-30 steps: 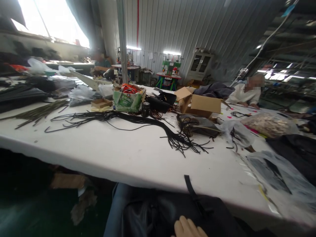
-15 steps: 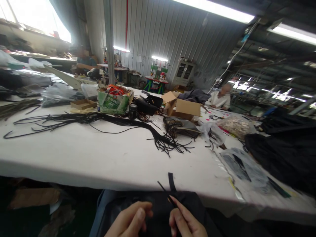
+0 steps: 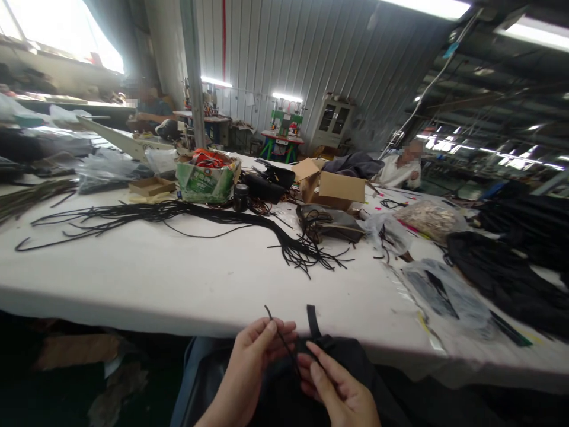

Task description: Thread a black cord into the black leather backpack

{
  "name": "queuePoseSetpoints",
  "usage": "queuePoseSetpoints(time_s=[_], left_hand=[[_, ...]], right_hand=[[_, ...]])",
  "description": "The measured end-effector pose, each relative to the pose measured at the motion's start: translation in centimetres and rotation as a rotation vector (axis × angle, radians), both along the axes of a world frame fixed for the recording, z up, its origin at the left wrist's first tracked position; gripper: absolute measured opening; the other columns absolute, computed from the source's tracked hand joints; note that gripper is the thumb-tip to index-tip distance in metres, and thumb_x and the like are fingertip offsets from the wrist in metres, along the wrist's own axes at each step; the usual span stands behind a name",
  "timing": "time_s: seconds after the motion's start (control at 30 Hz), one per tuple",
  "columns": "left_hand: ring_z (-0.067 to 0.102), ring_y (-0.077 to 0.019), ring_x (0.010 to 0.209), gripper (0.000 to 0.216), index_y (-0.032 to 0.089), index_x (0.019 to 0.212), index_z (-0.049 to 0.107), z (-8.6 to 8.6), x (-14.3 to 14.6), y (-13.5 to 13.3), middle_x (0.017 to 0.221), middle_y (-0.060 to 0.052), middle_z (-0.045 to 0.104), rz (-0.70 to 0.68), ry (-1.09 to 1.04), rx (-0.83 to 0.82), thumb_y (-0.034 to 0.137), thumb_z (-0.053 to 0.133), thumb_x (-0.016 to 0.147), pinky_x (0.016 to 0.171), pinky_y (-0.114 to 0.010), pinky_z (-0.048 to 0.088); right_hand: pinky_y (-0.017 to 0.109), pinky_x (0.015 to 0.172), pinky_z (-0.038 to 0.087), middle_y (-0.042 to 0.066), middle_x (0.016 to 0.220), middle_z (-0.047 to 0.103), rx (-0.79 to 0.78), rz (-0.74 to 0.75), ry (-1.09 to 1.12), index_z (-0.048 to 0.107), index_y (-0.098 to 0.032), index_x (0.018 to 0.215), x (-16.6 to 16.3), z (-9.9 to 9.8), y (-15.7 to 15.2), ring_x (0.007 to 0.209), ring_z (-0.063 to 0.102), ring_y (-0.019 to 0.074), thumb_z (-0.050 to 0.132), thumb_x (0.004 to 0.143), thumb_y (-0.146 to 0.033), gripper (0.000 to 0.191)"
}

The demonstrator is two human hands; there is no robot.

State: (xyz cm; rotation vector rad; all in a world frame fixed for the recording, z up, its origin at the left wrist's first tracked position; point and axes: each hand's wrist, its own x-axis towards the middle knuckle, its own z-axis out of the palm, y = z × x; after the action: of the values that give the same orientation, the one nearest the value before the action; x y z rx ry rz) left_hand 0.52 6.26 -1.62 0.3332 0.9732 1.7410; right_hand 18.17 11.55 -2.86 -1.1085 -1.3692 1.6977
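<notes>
My left hand pinches a thin black cord whose end sticks up above my fingers at the near edge of the white table. My right hand is closed on a black bag that lies in my lap, right beside the cord's lower part. A black strap of the bag lies up over the table edge. A long bundle of black cords stretches across the middle of the table, beyond both hands.
A green carton, a black jar, an open cardboard box, plastic bags and dark fabric crowd the far and right side. One person sits at the far end, another at the back left.
Both hands have risen to the table edge. My left hand now pinches the cord end, which was loose beside the strap before. The view has hardly shifted.
</notes>
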Motion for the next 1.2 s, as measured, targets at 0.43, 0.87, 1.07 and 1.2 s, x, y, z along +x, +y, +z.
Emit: queuePoseSetpoints(time_s=[0.43, 0.87, 1.07, 1.2], left_hand=[[0.074, -0.0383, 0.116, 0.052, 0.015, 0.123, 0.084, -1.5, 2.0, 0.8, 0.127, -0.018, 0.076, -0.076, 0.161, 0.065, 0.058, 0.087, 0.093, 0.099, -0.046, 0.064], [0.075, -0.0332, 0.100, 0.050, 0.012, 0.122, 0.085, -1.0, 2.2, 0.8, 0.109, -0.019, 0.078, -0.221, 0.122, 0.174, 0.056, 0.084, 0.096, 0.092, -0.042, 0.061], [0.072, -0.0242, 0.083, 0.055, 0.010, 0.104, 0.085, -1.3, 1.6, 1.0, 0.090, -0.015, 0.075, -0.257, 0.225, 0.144, 0.064, 0.083, 0.095, 0.078, -0.031, 0.059], [0.063, -0.0163, 0.071, 0.054, 0.009, 0.091, 0.074, -1.6, 1.3, 1.5, 0.078, -0.010, 0.069, -0.262, 0.316, 0.240, 0.062, 0.078, 0.101, 0.070, -0.024, 0.048]], right_hand=[[0.041, 0.115, 0.058, 0.007, 0.148, 0.068, 0.736, -0.030, -0.292, 0.086, -0.033, 0.120, -2.7, 2.0, 2.2, 0.136, 0.064, 0.0300, 0.062, 0.109, -0.054, 0.034], [0.047, 0.126, 0.047, 0.014, 0.140, 0.073, 0.225, 0.345, -0.082, 0.080, -0.020, 0.137, -2.9, 4.2, 4.0, 0.139, 0.064, 0.0360, 0.069, 0.101, -0.068, 0.061], [0.038, 0.108, 0.058, 0.011, 0.102, 0.080, 0.116, 0.359, -0.008, 0.077, -0.019, 0.140, -3.1, 2.9, 4.5, 0.110, 0.075, 0.0281, 0.074, 0.095, -0.074, 0.071], [0.031, 0.071, 0.063, 0.015, 0.110, 0.079, 0.224, 0.267, -0.029, 0.058, -0.015, 0.161, -2.6, 0.6, 3.8, 0.081, 0.075, 0.0229, 0.062, 0.105, -0.067, 0.077]])
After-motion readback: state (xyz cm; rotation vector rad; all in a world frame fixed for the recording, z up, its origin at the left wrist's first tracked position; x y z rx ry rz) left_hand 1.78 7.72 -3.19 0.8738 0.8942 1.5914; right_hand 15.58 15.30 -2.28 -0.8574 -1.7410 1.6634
